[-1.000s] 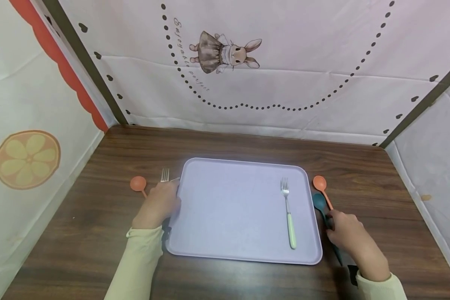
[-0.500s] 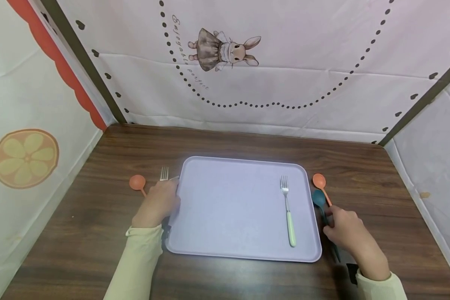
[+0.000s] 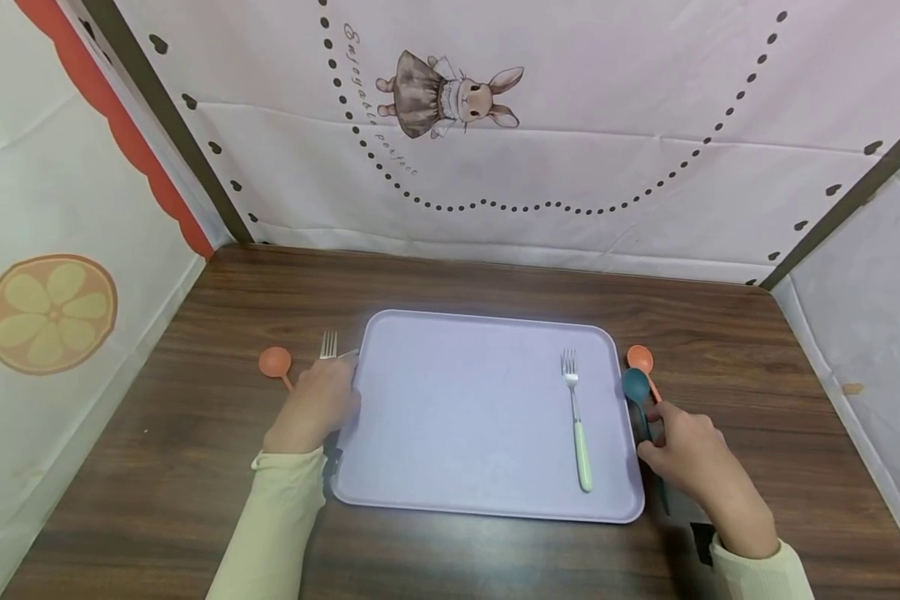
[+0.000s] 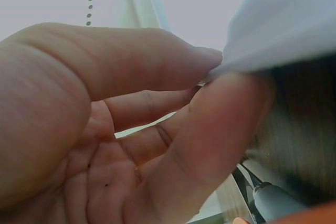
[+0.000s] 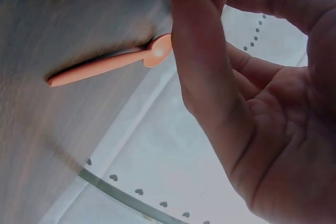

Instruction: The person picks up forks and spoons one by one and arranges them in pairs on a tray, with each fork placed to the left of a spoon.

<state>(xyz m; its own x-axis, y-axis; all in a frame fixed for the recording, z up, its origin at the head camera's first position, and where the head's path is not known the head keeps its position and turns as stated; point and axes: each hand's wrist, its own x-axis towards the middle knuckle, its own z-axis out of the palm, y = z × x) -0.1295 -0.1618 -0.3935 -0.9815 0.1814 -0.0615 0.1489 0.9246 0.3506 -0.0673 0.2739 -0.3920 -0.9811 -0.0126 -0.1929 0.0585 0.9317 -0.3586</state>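
A lavender tray (image 3: 465, 417) lies on the wooden table, and a fork (image 3: 581, 450) with a pale green handle rests on its right part. My left hand (image 3: 315, 406) pinches the tray's left rim between thumb and finger, as the left wrist view shows. Beyond that hand the tines of another fork (image 3: 329, 344) stick out, the rest of it covered. Off the tray's right edge, my right hand (image 3: 686, 450) pinches a teal spoon (image 3: 636, 386) by its handle. Close beside it lies an orange spoon (image 3: 640, 359), its handle partly hidden by the hand in the head view.
Left of my left hand lies another orange spoon (image 3: 275, 362), its handle mostly covered. A grey-blue handle (image 4: 275, 200) shows below the left hand in its wrist view. Printed cloth walls (image 3: 570, 100) enclose the table at the back and sides. A small black patch (image 3: 702, 543) is near the right wrist.
My right hand has shifted slightly left and away from me with the teal spoon, whose bowl now sits nearer the orange spoon's bowl. The left hand and the tray stay in place.
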